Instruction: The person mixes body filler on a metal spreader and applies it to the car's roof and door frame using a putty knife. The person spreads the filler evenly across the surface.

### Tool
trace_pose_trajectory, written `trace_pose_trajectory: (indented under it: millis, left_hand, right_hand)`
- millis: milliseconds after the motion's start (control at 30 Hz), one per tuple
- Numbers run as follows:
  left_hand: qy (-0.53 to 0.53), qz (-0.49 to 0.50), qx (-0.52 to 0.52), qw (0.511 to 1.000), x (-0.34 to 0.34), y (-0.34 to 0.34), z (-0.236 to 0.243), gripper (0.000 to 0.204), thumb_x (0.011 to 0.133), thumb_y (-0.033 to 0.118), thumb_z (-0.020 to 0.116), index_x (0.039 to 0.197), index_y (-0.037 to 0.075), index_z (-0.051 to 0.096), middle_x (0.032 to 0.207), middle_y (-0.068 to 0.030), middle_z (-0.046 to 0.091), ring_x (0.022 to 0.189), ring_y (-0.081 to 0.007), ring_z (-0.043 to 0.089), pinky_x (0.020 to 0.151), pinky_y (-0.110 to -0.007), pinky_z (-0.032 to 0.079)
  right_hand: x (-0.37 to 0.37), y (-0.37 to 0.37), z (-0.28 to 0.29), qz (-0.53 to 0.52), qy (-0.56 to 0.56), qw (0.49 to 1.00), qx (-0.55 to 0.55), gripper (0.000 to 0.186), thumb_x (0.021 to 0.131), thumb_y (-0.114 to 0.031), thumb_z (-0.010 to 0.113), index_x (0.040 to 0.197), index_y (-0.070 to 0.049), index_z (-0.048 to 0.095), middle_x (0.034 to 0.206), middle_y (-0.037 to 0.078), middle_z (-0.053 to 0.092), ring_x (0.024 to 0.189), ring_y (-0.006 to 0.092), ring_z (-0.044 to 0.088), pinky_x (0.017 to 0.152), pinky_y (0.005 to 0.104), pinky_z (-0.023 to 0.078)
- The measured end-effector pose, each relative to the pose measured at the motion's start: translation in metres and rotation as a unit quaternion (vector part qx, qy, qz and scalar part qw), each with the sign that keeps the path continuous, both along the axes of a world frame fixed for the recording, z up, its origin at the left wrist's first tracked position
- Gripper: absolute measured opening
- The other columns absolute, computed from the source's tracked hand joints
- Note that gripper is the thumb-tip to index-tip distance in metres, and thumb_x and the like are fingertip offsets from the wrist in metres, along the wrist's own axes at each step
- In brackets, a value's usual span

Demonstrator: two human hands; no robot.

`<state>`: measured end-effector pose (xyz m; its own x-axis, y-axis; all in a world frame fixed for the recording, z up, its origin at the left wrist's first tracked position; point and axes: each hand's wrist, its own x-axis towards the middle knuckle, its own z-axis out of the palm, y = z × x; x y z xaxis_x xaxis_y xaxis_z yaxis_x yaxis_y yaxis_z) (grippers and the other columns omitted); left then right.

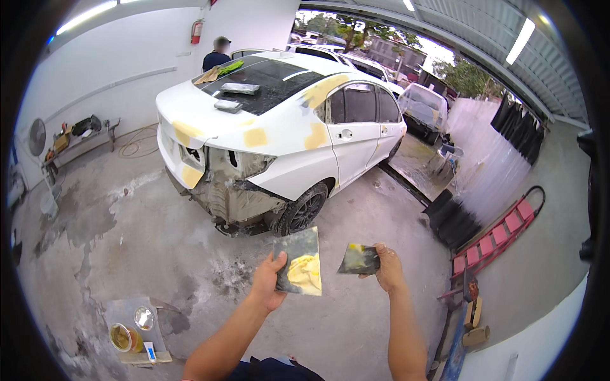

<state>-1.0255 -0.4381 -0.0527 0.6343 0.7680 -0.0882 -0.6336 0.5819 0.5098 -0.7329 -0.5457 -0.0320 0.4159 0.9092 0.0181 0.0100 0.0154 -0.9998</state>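
My left hand [268, 282] is closed on the edge of a flat dark mixing board [293, 244]. A mound of pale yellow body filler [305, 274] lies on the board's right side. In my right hand [387, 270] is a dark, flat spreader [357, 260] with yellow smears along its top; it is held apart from the board, to its right. Ahead stands a white car [292, 149] with several yellow filler patches on its rear quarter, trunk and roof pillar. Its rear bumper and tail lamp are off, baring the dusty rear panel [238, 190].
At lower left, a small stand [130, 311] holds a tub of yellowish paste [126, 338], a round lid [144, 318] and a tube [150, 352]. A red-stepped ladder [499, 235] leans at right. A fan [37, 136] and bench [82, 140] are left. Another person [216, 56] stands behind the car.
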Motion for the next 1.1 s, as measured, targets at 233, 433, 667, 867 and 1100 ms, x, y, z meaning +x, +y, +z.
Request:
trace_pose_trajectory:
  millis: [233, 433, 667, 867, 1100]
  left_hand:
    - [0.132, -0.117, 0.021, 0.984, -0.004, -0.011, -0.003, 0.042, 0.105, 0.017, 0.056, 0.142, 0.002, 0.044, 0.126, -0.0091, 0.063, 0.110, -0.0214, 0.067, 0.094, -0.039, 0.057]
    - [0.114, -0.125, 0.025, 0.985, -0.018, -0.006, -0.006, 0.044, 0.105, 0.015, 0.055, 0.144, 0.001, 0.041, 0.128, -0.0107, 0.062, 0.112, -0.0225, 0.066, 0.096, -0.040, 0.057]
    - [0.026, 0.040, 0.044, 0.998, -0.042, 0.003, 0.005, 0.035, 0.107, 0.019, 0.050, 0.139, 0.004, 0.046, 0.126, -0.0100, 0.063, 0.111, -0.0239, 0.067, 0.096, -0.042, 0.057]
    - [0.001, 0.197, -0.029, 0.980, 0.008, -0.026, -0.025, 0.031, 0.107, 0.017, 0.054, 0.136, 0.011, 0.048, 0.124, -0.0052, 0.063, 0.110, -0.0188, 0.064, 0.093, -0.038, 0.056]
    - [0.012, 0.256, -0.072, 0.964, 0.019, -0.026, -0.020, 0.030, 0.107, 0.016, 0.052, 0.136, 0.010, 0.048, 0.123, -0.0052, 0.062, 0.108, -0.0188, 0.063, 0.092, -0.038, 0.056]
  right_hand:
    - [-0.009, 0.013, 0.008, 0.351, 0.232, 0.902, -0.095, 0.080, 0.090, -0.079, 0.047, 0.096, -0.001, 0.060, 0.091, 0.018, 0.071, 0.075, 0.0354, 0.073, 0.062, 0.0502, 0.062]
    - [-0.011, 0.037, 0.023, 0.359, 0.111, 0.890, -0.257, 0.082, 0.094, -0.076, 0.046, 0.122, -0.001, 0.061, 0.105, 0.016, 0.072, 0.083, 0.0317, 0.074, 0.062, 0.0486, 0.062]
    - [-0.035, 0.027, 0.016, 0.202, 0.169, 0.960, -0.096, 0.074, 0.099, -0.068, 0.044, 0.140, -0.007, 0.051, 0.126, 0.014, 0.066, 0.112, 0.0328, 0.067, 0.081, 0.0560, 0.060]
    - [-0.130, 0.016, -0.019, 0.101, 0.228, 0.930, 0.271, 0.059, 0.104, -0.055, 0.043, 0.144, -0.013, 0.043, 0.146, 0.012, 0.050, 0.133, 0.0325, 0.050, 0.107, 0.0537, 0.045]
    - [-0.115, 0.002, -0.033, 0.088, -0.369, 0.916, 0.129, 0.040, 0.098, -0.041, 0.056, 0.127, -0.014, 0.061, 0.134, 0.013, 0.052, 0.127, 0.0319, 0.045, 0.105, 0.0472, 0.036]
